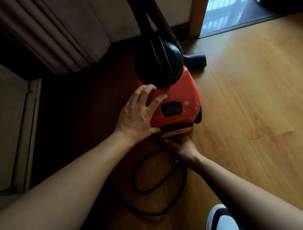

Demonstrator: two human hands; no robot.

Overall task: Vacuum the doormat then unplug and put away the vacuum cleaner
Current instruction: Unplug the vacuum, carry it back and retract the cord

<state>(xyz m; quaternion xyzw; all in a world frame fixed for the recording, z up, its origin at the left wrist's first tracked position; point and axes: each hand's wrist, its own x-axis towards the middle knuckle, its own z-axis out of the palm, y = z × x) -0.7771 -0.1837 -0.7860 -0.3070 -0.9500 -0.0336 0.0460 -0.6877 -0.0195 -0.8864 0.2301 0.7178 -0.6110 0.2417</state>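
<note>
We see two risks, taken from the left. Our left hand (138, 113) only presses on the smooth orange shell of the canister vacuum cleaner (179, 91), so a tug from behind could, in our judgement, make the body slide on the wood floor (250, 93) and pull over the black hose (146, 19) rising from its dome. Further right, the power cord (134, 176) lies in loose loops under our arms. If it is drawn in fast, it may kink at the entry or whip against the wrist. We cannot see the plug.

The vacuum stands by the wall, right of the curtain (57, 32). The left fingers (157, 99) are spread flat on its top, just left of the black switch, with the thumb against the rear edge; they clasp nothing. The right hand (183, 150) sits at the rear base, touching the bumper where the cord emerges. Its fingers curl underneath, hidden, so we cannot tell whether they pinch the cord.
</note>
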